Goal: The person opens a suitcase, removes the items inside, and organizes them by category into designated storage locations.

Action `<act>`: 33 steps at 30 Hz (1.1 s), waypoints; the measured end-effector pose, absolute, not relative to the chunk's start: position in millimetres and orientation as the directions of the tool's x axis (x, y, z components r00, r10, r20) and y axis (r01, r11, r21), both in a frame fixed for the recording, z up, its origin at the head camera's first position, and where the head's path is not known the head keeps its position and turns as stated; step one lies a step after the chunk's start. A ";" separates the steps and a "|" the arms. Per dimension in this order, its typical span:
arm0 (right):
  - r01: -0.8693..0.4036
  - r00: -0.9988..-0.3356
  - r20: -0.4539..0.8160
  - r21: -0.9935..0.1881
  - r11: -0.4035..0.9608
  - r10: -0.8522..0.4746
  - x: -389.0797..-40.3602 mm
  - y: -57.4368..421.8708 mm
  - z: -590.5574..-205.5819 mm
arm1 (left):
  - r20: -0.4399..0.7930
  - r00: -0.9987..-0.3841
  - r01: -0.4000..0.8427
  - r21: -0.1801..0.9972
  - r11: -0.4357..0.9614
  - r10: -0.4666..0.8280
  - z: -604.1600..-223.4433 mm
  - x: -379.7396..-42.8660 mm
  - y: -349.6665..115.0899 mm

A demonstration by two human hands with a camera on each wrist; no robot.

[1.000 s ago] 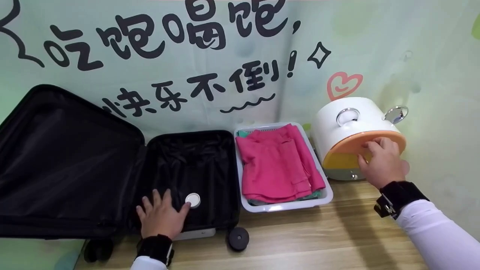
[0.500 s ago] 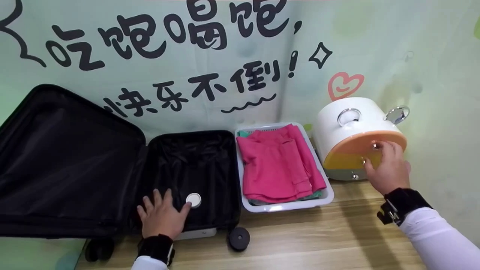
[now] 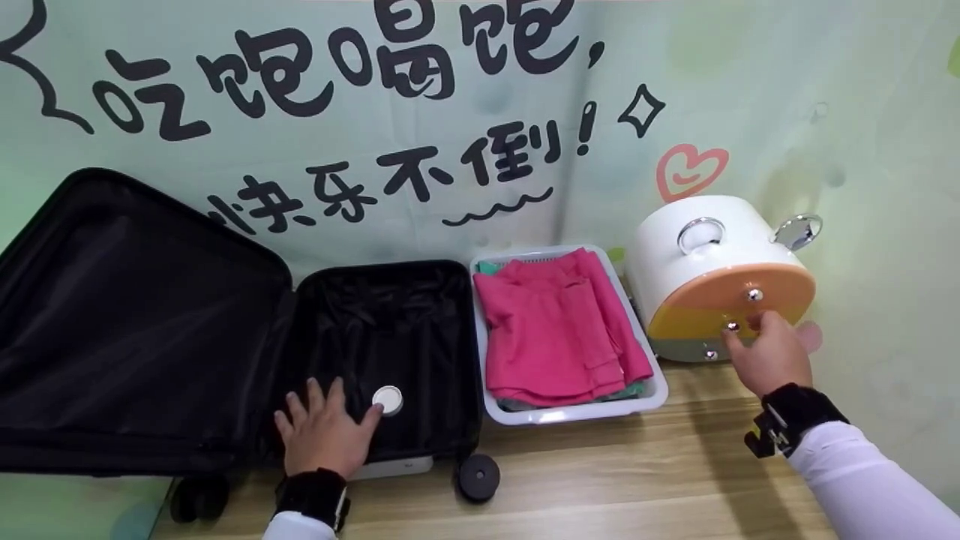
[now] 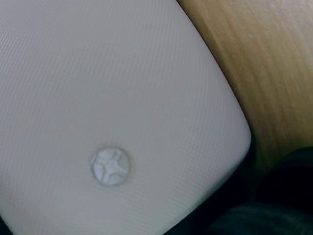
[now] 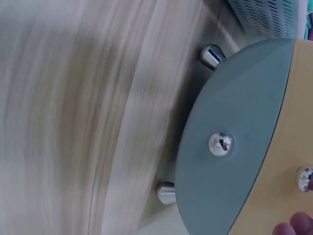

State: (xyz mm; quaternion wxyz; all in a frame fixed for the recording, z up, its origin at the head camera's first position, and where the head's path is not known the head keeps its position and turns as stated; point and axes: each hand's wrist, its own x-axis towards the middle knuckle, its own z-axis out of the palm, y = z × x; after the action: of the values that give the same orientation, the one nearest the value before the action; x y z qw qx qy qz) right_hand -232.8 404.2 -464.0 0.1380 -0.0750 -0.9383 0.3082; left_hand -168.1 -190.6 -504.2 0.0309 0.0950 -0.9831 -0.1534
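Note:
My left hand (image 3: 324, 431) lies spread with straight fingers over the near edge of the open black suitcase (image 3: 442, 337). Its thumb tip is right at a small round white-topped thing (image 3: 388, 400) inside. On the right, my right hand (image 3: 772, 356) is at the front of a small white rounded drawer cabinet (image 3: 690, 217). The thumb and fingertips are close to the chrome knob (image 3: 733, 325) of the yellow drawer (image 3: 682, 322). In the right wrist view the fingertips (image 5: 293, 225) show beside that knob (image 5: 304, 178). All three drawers look closed.
A white plastic basket (image 3: 570, 415) holding folded pink clothes (image 3: 551, 330) stands between suitcase and cabinet. The suitcase lid (image 3: 135, 322) leans open at the left. A black wheel (image 3: 477, 478) sticks out at the suitcase's front. A printed cloth (image 3: 360, 112) hangs behind.
My right hand has moved down from the orange top drawer to the yellow middle one, uncovering the upper knob. My left hand has stayed in place.

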 end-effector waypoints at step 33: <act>0.116 -0.931 0.215 -0.594 0.796 0.296 -234.0 404.0 -471.0 | 0.075 -0.978 -0.155 0.357 0.921 -0.194 -488.5 -168.7 -190.1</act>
State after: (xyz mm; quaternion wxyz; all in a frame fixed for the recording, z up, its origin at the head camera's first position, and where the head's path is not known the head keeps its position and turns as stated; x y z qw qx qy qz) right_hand -234.0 404.0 -471.0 0.1500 -0.1101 -0.9357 0.2997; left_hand -168.7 -190.1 -488.5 0.0544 0.0892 -0.9785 -0.1776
